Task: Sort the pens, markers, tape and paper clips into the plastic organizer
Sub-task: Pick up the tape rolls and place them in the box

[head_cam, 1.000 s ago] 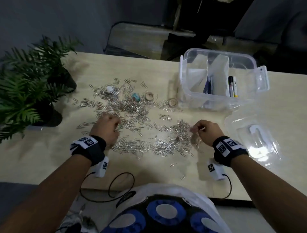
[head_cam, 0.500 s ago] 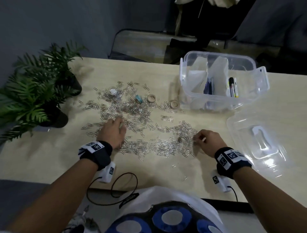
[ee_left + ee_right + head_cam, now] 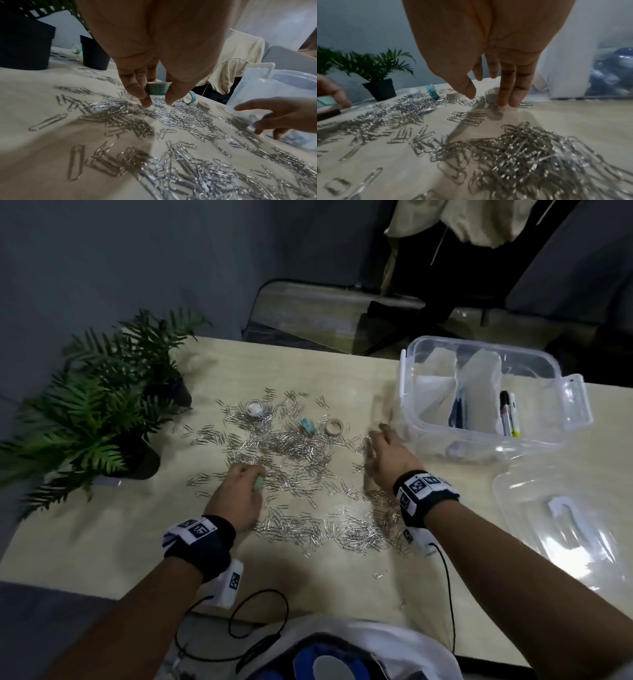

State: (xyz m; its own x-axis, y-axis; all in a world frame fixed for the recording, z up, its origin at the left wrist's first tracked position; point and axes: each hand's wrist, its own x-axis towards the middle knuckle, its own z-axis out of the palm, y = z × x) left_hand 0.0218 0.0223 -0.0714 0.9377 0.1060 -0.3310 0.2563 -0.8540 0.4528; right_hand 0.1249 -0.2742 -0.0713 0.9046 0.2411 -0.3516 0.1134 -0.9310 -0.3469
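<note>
Above the paper clips (image 3: 120, 121), left fingers (image 3: 137, 88) pinch teal checked tape (image 3: 158, 89); right fingers (image 3: 508, 86) extended.

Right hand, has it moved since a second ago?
Yes. The right hand has moved away from the person, toward the organizer, and now reaches a tape roll beside it.

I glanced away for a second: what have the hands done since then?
The right hand left the paper clips near the person and reached forward, fingers straight, toward a tape roll beside the organizer. The left hand now pinches a teal tape roll. Markers, lid and plants stayed put.
</note>
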